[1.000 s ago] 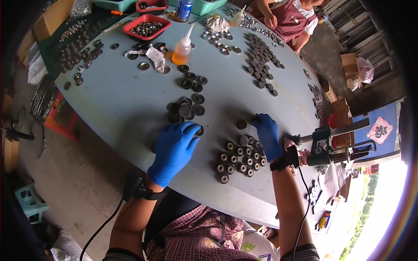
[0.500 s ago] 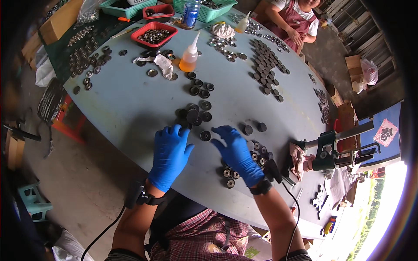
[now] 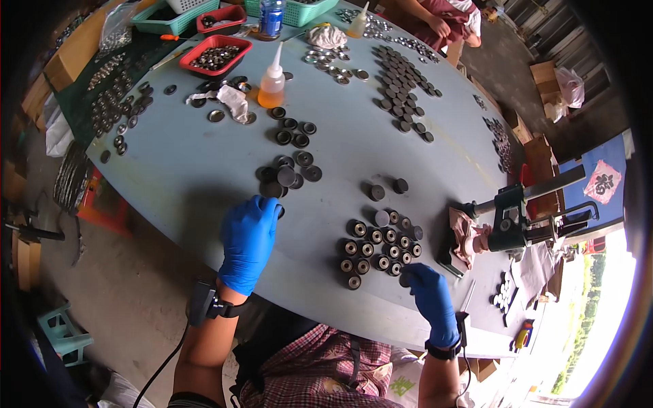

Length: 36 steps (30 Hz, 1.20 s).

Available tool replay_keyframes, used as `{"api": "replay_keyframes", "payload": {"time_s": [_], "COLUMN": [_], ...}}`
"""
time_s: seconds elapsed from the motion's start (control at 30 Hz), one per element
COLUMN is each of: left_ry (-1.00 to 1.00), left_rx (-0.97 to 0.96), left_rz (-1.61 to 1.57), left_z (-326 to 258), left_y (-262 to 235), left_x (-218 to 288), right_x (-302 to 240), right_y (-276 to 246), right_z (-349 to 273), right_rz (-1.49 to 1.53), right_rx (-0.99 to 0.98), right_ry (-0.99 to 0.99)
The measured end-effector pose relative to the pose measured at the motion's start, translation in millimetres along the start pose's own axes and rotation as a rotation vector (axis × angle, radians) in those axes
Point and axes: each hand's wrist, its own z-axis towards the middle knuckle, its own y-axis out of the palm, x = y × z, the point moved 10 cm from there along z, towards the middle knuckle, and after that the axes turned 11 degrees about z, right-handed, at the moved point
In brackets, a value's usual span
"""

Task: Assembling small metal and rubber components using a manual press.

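My left hand (image 3: pixel 248 238), in a blue glove, is closed at the near edge of a small pile of black round caps (image 3: pixel 286 177). Its fingertips pinch a black cap (image 3: pixel 280 212), mostly hidden by the glove. My right hand (image 3: pixel 432 302), also gloved in blue, is closed on a dark disc (image 3: pixel 406 279) at its fingertips. Just beyond it stands a cluster of black round parts (image 3: pixel 376 236) with metal-ringed centres; some dark discs lie at its far side. Farther off are two dark round pieces (image 3: pixel 377 193).
A bottle of orange liquid (image 3: pixel 271 88) stands beyond the pile, beside a crumpled white cloth (image 3: pixel 235 102). Red trays (image 3: pixel 239 46) of small parts sit farther back. A green hand press (image 3: pixel 511 216) is on the right. Many dark discs (image 3: pixel 401 85) lie far off, near a person (image 3: pixel 439 24).
My right hand has moved right and nearer, from beside the pile to beside the ringed parts, and now holds a disc. My left fingers have closed on a cap. The whole view has shifted slightly.
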Motion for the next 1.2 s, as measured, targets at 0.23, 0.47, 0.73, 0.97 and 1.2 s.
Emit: {"api": "replay_keyframes", "payload": {"time_s": [0.23,0.47,0.73,0.97,1.2], "left_ry": [0.125,0.341,0.210,0.239,0.455], "left_rx": [0.011,-0.101,-0.324,-0.227,-0.219], "left_rz": [-0.075,-0.038,-0.120,-0.544,-0.204], "left_z": [-15.5,-53.1,-45.4,4.9,18.4], "left_y": [5.3,-1.1,8.7,7.5,34.5], "left_x": [55.6,82.8,77.3,120.5,160.1], "right_x": [49.3,70.5,51.4,34.8,44.0], "right_y": [-31.5,-53.2,-37.7,-34.5,-46.4], "right_z": [-43.4,-34.3,-31.9,-34.3,-18.0], "right_rz": [-0.247,-0.180,-0.324,-0.373,-0.038], "right_rx": [0.332,0.414,0.283,0.190,0.231], "right_ry": [-0.071,-0.003,-0.158,-0.250,-0.111]}}
